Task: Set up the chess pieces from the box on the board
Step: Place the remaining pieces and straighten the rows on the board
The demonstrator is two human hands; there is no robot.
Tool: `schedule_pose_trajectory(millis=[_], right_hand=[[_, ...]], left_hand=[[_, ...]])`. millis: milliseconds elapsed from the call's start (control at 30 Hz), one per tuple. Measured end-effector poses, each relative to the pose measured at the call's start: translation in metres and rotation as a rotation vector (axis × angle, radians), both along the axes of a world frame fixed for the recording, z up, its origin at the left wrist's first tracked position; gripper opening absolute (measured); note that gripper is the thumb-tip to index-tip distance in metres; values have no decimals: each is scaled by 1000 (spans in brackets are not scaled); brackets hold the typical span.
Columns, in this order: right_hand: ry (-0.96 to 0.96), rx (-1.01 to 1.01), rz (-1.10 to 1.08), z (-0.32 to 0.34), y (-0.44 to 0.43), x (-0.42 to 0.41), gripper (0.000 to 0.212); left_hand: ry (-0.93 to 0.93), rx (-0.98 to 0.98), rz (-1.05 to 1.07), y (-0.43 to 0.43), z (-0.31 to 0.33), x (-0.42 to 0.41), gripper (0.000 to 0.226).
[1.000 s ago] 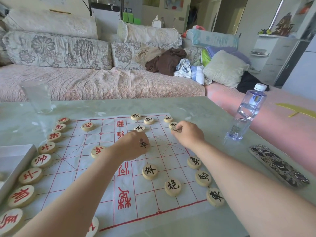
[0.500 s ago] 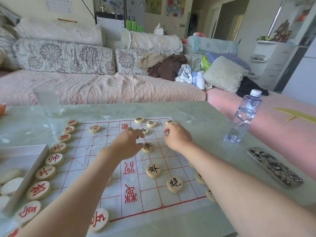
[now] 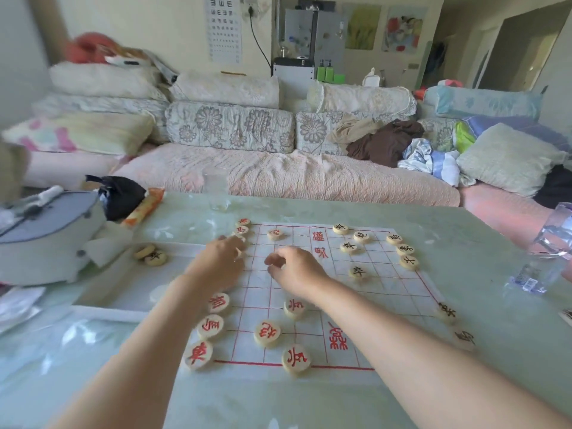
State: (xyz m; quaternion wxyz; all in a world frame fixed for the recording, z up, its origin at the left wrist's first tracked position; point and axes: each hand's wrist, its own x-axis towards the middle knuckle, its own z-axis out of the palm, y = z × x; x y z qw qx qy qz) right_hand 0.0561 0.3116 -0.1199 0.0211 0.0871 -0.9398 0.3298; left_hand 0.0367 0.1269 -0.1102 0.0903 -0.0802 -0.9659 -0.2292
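Six red pieces nearest the camera, is that right?

Yes. Six red-lettered discs lie flat on the near-left part of the board. Three form a column along its left edge and three sit inside the grid. Two black pieces lie at the near-right edge.

And the hands?

Two bare forearms extend over the board. The left hand is at the left-edge column with its fingers bent. A pale sliver shows at the fingertips, but blur hides whether they grip a piece. The right hand, just beside it over the grid, has its fingers curled downward. I cannot tell whether they hold anything.

Where is the box?

One white box lies on the desk against the board's left side, with two pieces at its far end.

What is farther off?

Seven more black pieces stand on the board's far-right part and three more red ones at its far-left corner. One water bottle stands at the desk's right edge and one clear glass at its far edge. One grey-lidded case and one black bag are at the far left. One sofa with cushions lies behind.
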Motion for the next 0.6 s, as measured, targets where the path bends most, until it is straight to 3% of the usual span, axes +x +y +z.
schedule_pose_trajectory(millis=[100,300,433,600], right_hand=[[19,59,87,2,-43,0,18],[31,232,253,8,-123,-17,33],[37,340,305,4,-165,-36,38],[53,392,334,-5,-205,-63,42]], left_hand=[[-43,-76,64,-49,-4,8,26],[-137,-107,162,-130,-19,16,43],[-102,-45,228,-169,-25,18,56],[-23,21,229,-186,-29,8,52]])
